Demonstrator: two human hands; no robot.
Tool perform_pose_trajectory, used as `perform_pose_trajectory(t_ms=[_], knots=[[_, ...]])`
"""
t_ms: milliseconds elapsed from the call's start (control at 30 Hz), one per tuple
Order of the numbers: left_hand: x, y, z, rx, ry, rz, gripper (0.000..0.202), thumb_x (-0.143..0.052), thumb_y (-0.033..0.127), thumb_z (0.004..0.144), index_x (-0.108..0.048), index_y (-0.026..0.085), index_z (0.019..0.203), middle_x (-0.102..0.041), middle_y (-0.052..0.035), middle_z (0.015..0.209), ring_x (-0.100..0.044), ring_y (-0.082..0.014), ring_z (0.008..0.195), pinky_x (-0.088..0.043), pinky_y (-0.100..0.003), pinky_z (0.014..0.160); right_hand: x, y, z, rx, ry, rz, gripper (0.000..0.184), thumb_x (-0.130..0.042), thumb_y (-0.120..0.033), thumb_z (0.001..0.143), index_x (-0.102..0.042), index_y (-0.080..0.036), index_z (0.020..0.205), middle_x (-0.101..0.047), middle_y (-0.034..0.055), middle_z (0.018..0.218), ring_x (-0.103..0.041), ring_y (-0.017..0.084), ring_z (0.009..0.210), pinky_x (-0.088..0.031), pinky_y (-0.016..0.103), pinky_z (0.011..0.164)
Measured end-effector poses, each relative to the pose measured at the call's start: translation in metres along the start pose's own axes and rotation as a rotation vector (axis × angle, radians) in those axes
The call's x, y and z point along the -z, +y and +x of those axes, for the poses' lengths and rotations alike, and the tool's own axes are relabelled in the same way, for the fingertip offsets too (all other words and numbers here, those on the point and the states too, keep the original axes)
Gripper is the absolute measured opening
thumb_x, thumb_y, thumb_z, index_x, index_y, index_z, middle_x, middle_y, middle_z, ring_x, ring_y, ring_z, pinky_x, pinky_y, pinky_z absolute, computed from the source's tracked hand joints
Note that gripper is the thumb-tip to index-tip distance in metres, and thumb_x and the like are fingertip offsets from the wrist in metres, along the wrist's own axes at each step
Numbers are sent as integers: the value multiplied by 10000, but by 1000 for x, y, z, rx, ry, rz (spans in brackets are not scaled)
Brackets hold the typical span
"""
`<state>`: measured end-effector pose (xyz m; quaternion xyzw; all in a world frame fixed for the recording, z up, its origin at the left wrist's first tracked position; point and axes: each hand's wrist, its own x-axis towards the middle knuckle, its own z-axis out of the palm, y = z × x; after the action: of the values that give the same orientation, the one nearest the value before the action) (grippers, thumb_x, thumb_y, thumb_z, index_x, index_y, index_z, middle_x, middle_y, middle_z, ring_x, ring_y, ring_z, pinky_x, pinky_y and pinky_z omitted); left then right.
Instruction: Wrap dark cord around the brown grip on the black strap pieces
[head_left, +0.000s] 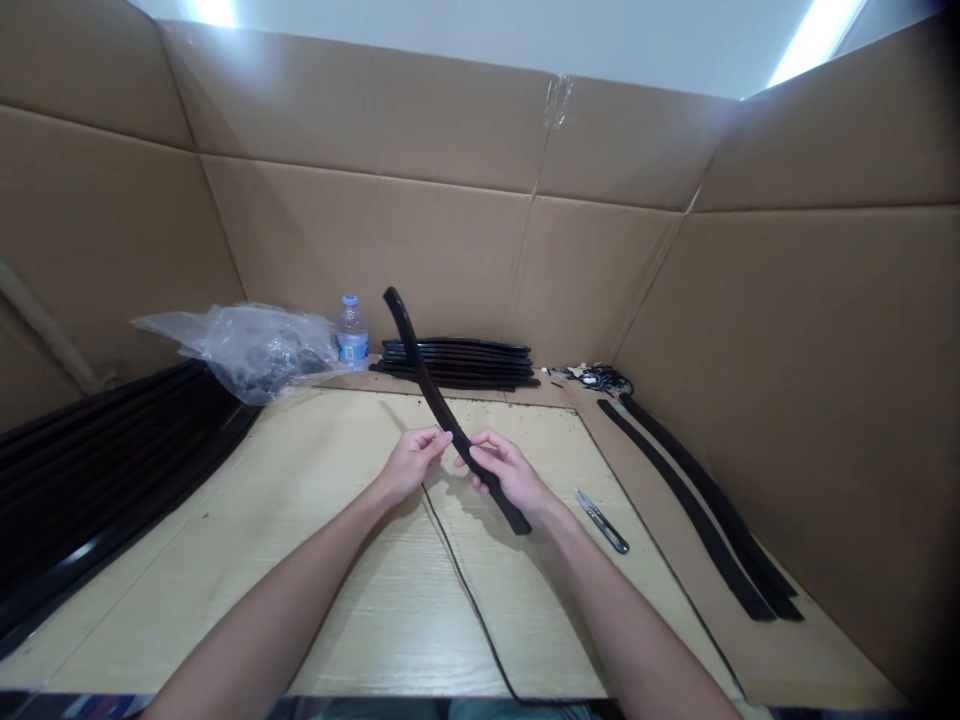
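A long, curved black strip (427,385) stands tilted above the table, its hooked upper end leaning left. Around its lower part my right hand (510,470) is closed, thumb on top and fingers beneath. My left hand (416,460) pinches at the strip's left edge, fingertips touching it. A thin dark cord (465,585) comes out from below my left hand and trails to the table's front edge; its end in the fingers is hidden. To the right of my right hand lies a pair of thread snips (602,522).
Black strips lie stacked at the left (112,480) and at the back (457,362). More strips (697,510) rest on cardboard at the right, near a dark tangle (604,378). A plastic bag (259,350) and a bottle (352,335) stand by the cardboard wall (360,230).
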<state>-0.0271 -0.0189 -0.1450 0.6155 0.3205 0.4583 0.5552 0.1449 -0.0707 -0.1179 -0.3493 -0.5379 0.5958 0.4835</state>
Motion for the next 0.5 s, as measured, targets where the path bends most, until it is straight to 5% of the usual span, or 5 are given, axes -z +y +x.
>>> perform_pose_trajectory(t_ms=[167,267,500], knots=[[0,-2,2,5,5,-30,373,-651,482,751,-528,134,696,-302,87,474,-221,-51,421,-133,-219,431,-4,8,2,15,57,-45,375,-743,-294,713,-627,-197,1056,-631,-3,784,-545,101,603,-428,228,543],[0,-1,0,1,0,-7,396,-623,484,776,-496,140,625,-317,76,470,-241,-54,424,-151,-220,434,-7,12,3,36,27,-50,304,-747,-297,704,-659,-170,966,-629,1,773,-552,100,590,-440,234,536],[-3,5,-3,-30,-21,59,411,-566,460,829,-477,145,581,-336,58,481,-251,-64,442,-172,-231,442,-9,10,2,0,39,20,363,-707,-392,739,-483,-239,980,-640,-35,737,-529,91,431,-374,196,368]])
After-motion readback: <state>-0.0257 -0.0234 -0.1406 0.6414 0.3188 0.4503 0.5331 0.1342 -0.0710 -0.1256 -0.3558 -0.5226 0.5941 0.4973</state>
